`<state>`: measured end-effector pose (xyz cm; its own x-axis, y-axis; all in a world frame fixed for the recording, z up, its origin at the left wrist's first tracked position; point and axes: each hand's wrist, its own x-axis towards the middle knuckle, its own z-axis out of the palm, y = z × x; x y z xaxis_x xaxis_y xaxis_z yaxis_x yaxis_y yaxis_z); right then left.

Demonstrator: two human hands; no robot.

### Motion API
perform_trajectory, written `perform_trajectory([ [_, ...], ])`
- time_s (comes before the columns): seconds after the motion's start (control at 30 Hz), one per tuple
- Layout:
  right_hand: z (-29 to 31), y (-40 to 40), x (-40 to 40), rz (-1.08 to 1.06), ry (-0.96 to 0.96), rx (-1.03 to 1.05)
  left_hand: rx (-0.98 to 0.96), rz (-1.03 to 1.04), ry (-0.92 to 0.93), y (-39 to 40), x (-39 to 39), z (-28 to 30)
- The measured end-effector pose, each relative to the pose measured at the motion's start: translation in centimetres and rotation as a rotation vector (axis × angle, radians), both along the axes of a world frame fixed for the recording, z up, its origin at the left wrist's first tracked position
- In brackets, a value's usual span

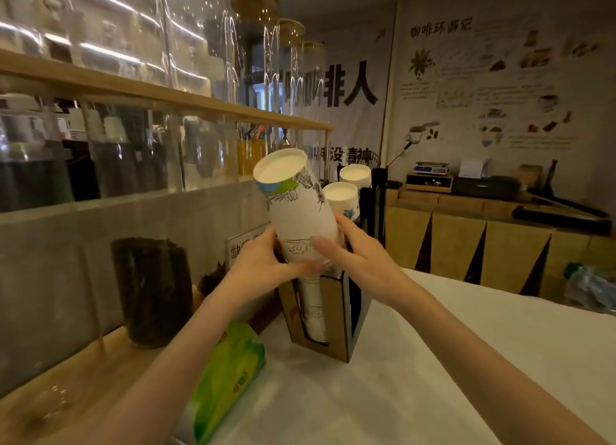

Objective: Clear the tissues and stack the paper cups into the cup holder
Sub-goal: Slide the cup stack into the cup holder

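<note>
Head view: left hand (263, 264) and right hand (353, 254) clamp the upside-down cup stack (296, 208) tilted over the cup holder (336, 314), partly seated; green tissue pack (230, 374) beside holder uncleared.

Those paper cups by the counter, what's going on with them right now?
A person is holding a tilted stack of paper cups with both hands, left hand and right hand, at the top of the front slot of a wooden cup holder. Cups already sit lower in that slot, and two more stacks poke up from the slots behind. A green tissue pack lies on the white tabletop near the left forearm.
</note>
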<state>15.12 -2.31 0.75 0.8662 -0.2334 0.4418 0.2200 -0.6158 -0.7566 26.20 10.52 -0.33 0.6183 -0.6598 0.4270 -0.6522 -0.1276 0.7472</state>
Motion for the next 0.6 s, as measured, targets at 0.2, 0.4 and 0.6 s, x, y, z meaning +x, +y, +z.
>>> perform_trajectory([
  [0.2, -3.4, -1.3, 1.1, -0.041, 0.119, 0.322, -0.01, -0.033, 0.076, -0.1, 0.1, -0.8],
  [0.4, -5.3, -1.7, 1.2, -0.069, 0.201, 0.45, -0.229, -0.019, 0.066, -0.4, -0.3, 0.2],
  [0.6, -6.8, -1.8, 1.1, -0.081, 0.212, 0.526, -0.201, 0.014, -0.043, -1.0, -0.3, -0.2],
])
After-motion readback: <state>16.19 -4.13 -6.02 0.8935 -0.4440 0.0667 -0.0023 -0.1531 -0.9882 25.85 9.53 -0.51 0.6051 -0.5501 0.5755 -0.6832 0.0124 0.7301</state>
